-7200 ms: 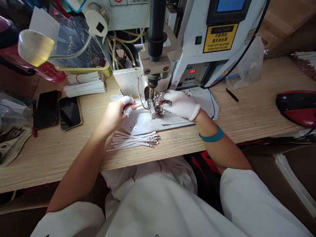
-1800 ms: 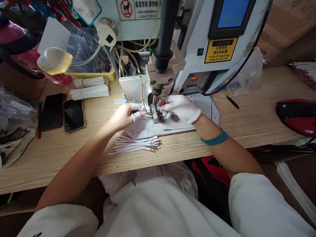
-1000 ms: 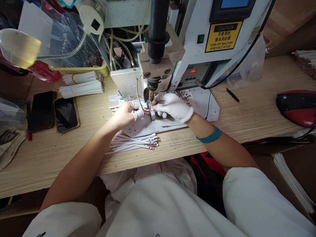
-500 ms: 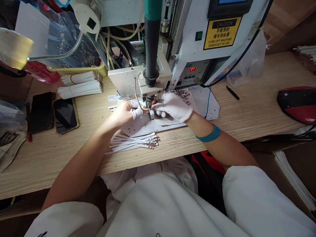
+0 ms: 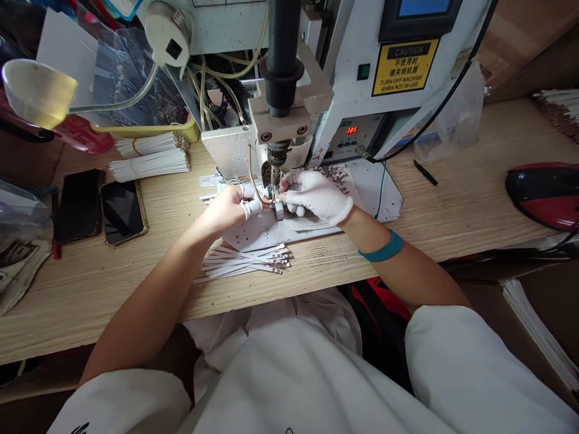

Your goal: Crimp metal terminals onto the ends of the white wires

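Your left hand and gloved right hand meet at what looks like a narrow white strip, mostly hidden, under the welder's electrode. Just below them lies a loose fan of white strips, their ends metal-tipped.

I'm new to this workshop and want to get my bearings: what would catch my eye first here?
The white bench machine dominates the top centre, with its yellow caution label and red digital readout. Directly below it, the right hand in a white glove and the left hand with white finger covers meet at the machine's tip. At the right of the wooden bench, a glossy red-and-black object stands out.
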Motion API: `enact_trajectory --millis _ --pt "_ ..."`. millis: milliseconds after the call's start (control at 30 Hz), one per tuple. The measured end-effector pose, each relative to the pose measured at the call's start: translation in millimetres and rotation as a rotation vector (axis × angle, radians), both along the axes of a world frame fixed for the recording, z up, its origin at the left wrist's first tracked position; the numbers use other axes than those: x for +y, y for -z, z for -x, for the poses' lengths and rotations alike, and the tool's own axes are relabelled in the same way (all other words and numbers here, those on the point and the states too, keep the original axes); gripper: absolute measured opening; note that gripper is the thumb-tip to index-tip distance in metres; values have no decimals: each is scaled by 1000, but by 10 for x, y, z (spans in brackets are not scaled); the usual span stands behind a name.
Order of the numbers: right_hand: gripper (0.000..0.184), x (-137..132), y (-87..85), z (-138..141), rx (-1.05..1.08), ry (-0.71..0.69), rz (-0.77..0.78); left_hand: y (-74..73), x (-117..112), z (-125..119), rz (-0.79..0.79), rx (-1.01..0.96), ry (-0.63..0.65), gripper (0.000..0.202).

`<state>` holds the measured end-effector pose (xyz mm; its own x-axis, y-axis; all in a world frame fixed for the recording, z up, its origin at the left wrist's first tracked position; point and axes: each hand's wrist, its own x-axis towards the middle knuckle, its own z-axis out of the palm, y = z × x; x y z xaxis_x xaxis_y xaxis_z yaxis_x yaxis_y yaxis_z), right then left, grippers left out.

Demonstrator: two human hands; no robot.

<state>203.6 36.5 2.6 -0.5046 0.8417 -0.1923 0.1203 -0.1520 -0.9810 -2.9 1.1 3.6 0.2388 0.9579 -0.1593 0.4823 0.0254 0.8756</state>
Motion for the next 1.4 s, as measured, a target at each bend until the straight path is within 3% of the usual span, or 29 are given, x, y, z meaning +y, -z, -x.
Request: enact_trajectory --millis 100,267,400,500,600,767,900,1000,1167,1400 --pt "11 121 17 -131 -59 32 -125 -105 -101 22 -18 94 30 29" --pt "11 280 59 -363 -340 38 -452 -201 -339 14 13 384 215 23" --pt "17 285 99 -363 -479 -49 -606 -136 -378 121 -242 776 120 25" --pt "19 266 102 -330 -555 -115 -658 -73 -327 260 -258 929 97 29" --pt "18 240 83 -321 -597 -176 -691 -10 -258 292 -236 879 138 25" --pt "16 198 97 -288 -584 -268 -751 145 -164 101 -394 714 118 24" --pt "17 157 101 -238 -728 -273 -844 225 -128 58 -447 696 123 23" --pt "19 107 59 -210 -849 -238 -867 177 -127 91 -429 654 124 24" --pt "21 51 6 -197 -992 -305 -885 -7 -172 121 -291 608 95 18" --pt "20 155 69 -302 -801 -315 -915 -37 -181 279 -230 701 139 17"
